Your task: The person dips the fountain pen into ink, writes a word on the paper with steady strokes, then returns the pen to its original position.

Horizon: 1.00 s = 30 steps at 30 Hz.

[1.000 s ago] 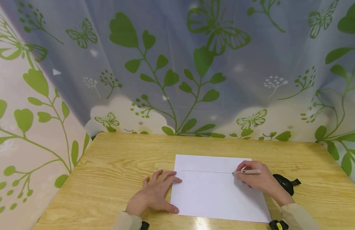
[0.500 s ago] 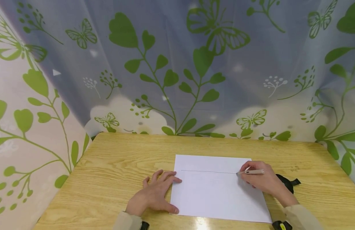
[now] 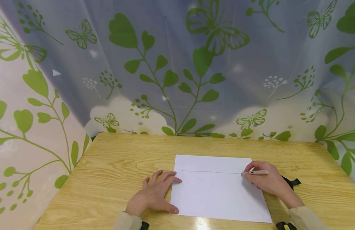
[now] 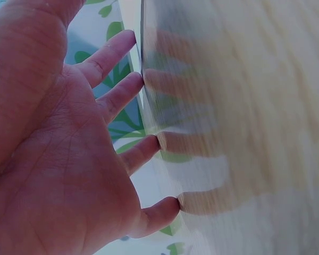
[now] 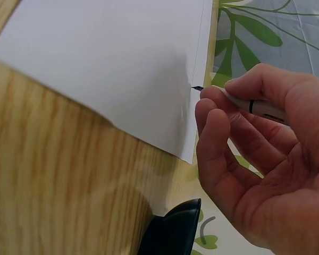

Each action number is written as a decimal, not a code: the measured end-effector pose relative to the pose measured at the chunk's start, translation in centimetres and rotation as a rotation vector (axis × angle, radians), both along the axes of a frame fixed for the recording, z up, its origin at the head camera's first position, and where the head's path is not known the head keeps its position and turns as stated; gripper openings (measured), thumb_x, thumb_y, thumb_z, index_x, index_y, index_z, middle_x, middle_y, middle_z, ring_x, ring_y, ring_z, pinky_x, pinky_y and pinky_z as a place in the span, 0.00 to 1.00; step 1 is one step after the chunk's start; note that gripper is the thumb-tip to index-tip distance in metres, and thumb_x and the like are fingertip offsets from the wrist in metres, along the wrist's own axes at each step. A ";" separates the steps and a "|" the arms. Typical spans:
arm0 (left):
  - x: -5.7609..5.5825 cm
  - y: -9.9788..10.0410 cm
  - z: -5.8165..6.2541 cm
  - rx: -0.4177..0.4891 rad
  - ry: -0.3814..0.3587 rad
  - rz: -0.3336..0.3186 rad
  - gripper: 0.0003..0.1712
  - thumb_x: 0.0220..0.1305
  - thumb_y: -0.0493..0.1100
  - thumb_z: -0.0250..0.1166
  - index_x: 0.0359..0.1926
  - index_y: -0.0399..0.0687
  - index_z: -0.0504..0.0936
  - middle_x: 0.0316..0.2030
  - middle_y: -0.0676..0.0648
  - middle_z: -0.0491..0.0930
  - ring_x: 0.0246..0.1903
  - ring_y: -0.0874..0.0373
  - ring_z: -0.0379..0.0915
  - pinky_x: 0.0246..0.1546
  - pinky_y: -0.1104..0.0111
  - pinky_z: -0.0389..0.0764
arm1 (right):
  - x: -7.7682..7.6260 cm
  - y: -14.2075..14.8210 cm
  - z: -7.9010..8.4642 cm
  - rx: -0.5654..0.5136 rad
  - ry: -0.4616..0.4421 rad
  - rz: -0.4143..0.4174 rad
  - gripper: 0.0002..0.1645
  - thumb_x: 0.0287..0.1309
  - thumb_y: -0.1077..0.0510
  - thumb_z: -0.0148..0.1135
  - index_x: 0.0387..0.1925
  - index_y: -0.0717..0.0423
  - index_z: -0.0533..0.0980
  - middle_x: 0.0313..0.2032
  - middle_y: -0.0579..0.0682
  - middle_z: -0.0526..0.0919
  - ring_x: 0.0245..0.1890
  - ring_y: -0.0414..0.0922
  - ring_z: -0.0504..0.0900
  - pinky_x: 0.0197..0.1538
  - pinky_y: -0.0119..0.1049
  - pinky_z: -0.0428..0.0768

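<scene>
A white sheet of paper (image 3: 215, 195) lies on the wooden table, with one thin, nearly straight line running across its upper part. My right hand (image 3: 265, 177) pinches a pale pen (image 3: 259, 172) near the sheet's right edge. In the right wrist view the dark tip of the pen (image 5: 263, 110) meets the paper at the end of the line. My left hand (image 3: 154, 193) rests with fingers spread at the sheet's left edge, thumb and a fingertip on the paper. The left wrist view shows the fingertips of the left hand (image 4: 69, 149) touching the surface.
A black object (image 3: 293, 182) with a short tab lies behind the right wrist, partly hidden; its smooth dark side (image 5: 173, 231) shows in the right wrist view. The wooden table (image 3: 123, 150) ends at a curtain (image 3: 177, 64) printed with green leaves and butterflies.
My right hand and the pen have slid a little to the right, and the line on the paper has grown longer behind the tip. My left hand has stayed in place.
</scene>
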<state>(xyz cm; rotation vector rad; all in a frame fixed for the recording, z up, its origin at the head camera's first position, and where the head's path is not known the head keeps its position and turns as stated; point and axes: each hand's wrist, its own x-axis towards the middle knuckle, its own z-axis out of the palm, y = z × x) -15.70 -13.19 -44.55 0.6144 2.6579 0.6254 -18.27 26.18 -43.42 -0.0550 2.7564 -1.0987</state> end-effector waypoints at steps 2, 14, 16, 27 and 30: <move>0.0 0.0 0.0 -0.003 -0.001 0.000 0.50 0.44 0.67 0.79 0.68 0.66 0.69 0.77 0.55 0.56 0.77 0.34 0.43 0.63 0.21 0.49 | 0.0 0.1 0.0 0.004 0.002 0.000 0.10 0.61 0.55 0.68 0.41 0.55 0.82 0.21 0.48 0.81 0.17 0.44 0.77 0.21 0.36 0.77; 0.0 0.0 0.1 -0.009 -0.001 0.000 0.50 0.45 0.66 0.79 0.68 0.66 0.69 0.77 0.55 0.56 0.77 0.33 0.43 0.63 0.21 0.48 | 0.3 0.6 0.2 0.005 -0.001 0.002 0.11 0.63 0.54 0.67 0.42 0.56 0.82 0.21 0.49 0.81 0.17 0.44 0.77 0.22 0.36 0.77; 0.0 0.0 0.1 -0.005 -0.005 -0.002 0.50 0.45 0.66 0.79 0.68 0.65 0.69 0.77 0.54 0.56 0.77 0.33 0.43 0.63 0.21 0.48 | 0.3 0.7 0.3 0.001 -0.006 0.004 0.11 0.63 0.54 0.67 0.42 0.57 0.81 0.21 0.49 0.81 0.17 0.44 0.77 0.22 0.36 0.78; 0.0 0.0 0.2 0.000 -0.004 -0.003 0.50 0.45 0.66 0.80 0.68 0.65 0.69 0.77 0.54 0.56 0.77 0.34 0.44 0.64 0.21 0.47 | 0.4 1.1 0.5 0.008 0.016 0.009 0.11 0.64 0.54 0.66 0.42 0.57 0.82 0.21 0.49 0.82 0.17 0.45 0.78 0.22 0.36 0.77; 0.0 0.0 0.1 -0.006 -0.002 -0.001 0.50 0.45 0.66 0.80 0.68 0.65 0.69 0.77 0.55 0.56 0.77 0.34 0.44 0.64 0.22 0.48 | 0.5 1.1 0.5 0.023 0.019 0.004 0.11 0.63 0.54 0.66 0.42 0.57 0.82 0.21 0.49 0.83 0.17 0.45 0.78 0.23 0.35 0.76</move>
